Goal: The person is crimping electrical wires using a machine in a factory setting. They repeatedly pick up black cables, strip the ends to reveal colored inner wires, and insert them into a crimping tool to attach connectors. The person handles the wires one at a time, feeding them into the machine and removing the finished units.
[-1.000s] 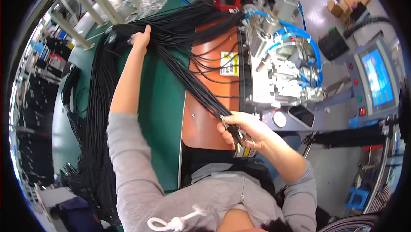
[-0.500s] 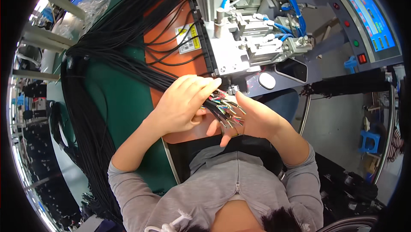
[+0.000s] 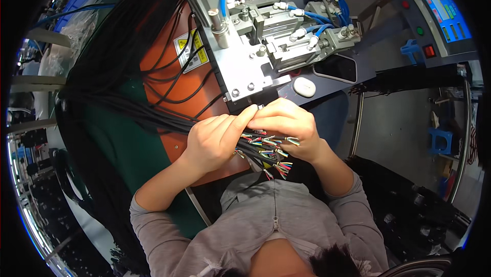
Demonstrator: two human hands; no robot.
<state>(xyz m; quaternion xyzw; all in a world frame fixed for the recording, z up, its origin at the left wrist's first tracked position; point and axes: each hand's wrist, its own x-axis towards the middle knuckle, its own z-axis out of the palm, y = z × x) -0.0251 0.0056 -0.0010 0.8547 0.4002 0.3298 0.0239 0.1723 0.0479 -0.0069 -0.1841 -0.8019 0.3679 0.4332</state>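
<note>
My left hand (image 3: pixel 212 139) is closed around a bundle of black cables (image 3: pixel 171 118) that runs in from the left. Multicoloured wire ends (image 3: pixel 279 167) fan out from the bundle toward my body, below my right hand. My right hand (image 3: pixel 291 126) has its fingers pressed together, their tips meeting my left thumb and forefinger just in front of the machine. What sits in that pinch is hidden by the fingers. The metal machine (image 3: pixel 240 70) with cylinders and blue air hoses stands right beyond both hands.
Loose cables cross an orange mat (image 3: pixel 176 90) on the green table (image 3: pixel 135 144). A phone (image 3: pixel 335 69) and a white rounded object (image 3: pixel 304 87) lie right of the machine. At far right is a control panel with a lit screen (image 3: pixel 440 3). A blue stool (image 3: pixel 441 141) stands on the floor.
My right hand was open beside the wire ends; now its fingers are closed against my left fingertips. The wire ends hang lower and more spread. The whole view has shifted.
</note>
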